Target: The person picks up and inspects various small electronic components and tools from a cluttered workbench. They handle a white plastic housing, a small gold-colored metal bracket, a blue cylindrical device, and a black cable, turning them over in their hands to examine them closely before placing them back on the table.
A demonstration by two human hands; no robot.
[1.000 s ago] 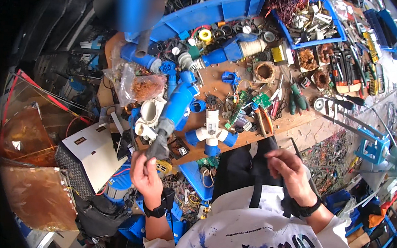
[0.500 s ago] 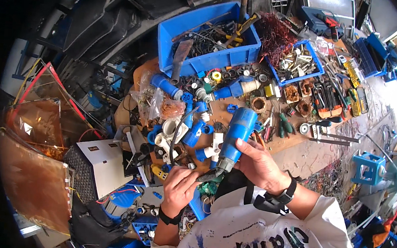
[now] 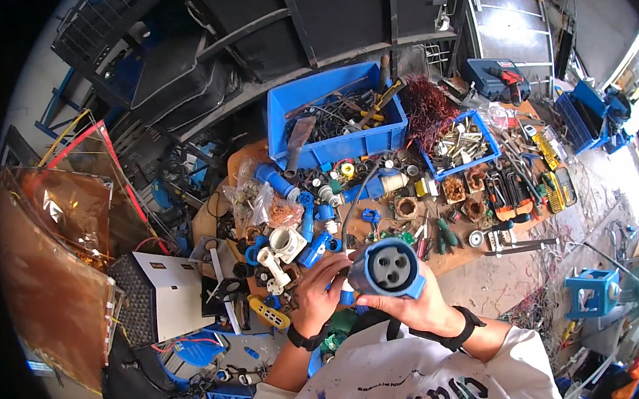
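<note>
Blue socket (image 3: 387, 269) held up in front of the chest, over the near edge of the workbench (image 3: 460, 269). Its round mouth points toward the camera; grey face inside, three dark holes

Right hand (image 3: 423, 313): closed around the socket from the right and below, thumb lying along the underside of the rim, other fingers mostly hidden behind the body. Dark wristband (image 3: 468, 327) on that wrist

Left hand (image 3: 317, 298): half closed, fingers bent, tips just beside the left flank of the socket. Cannot tell whether it grips anything; its palm side is turned away. A thin dark cable (image 3: 350, 213) rises in a curve above these fingers; its lower end is hidden there

Left of the hands, on the bench: white pipe fitting (image 3: 286, 243) with a wide round opening, more blue and white parts near it. Yellow strip (image 3: 268, 312) lower down, near the left wrist

Beyond the socket: square piece with a round hole (image 3: 407, 207), green-handled tools (image 3: 446, 238) to its right. Farther back, large blue bin (image 3: 347, 151) of cables and tools, small blue tray (image 3: 466, 168) of metal bits, heap of reddish wire (image 3: 426, 107) between them
</note>
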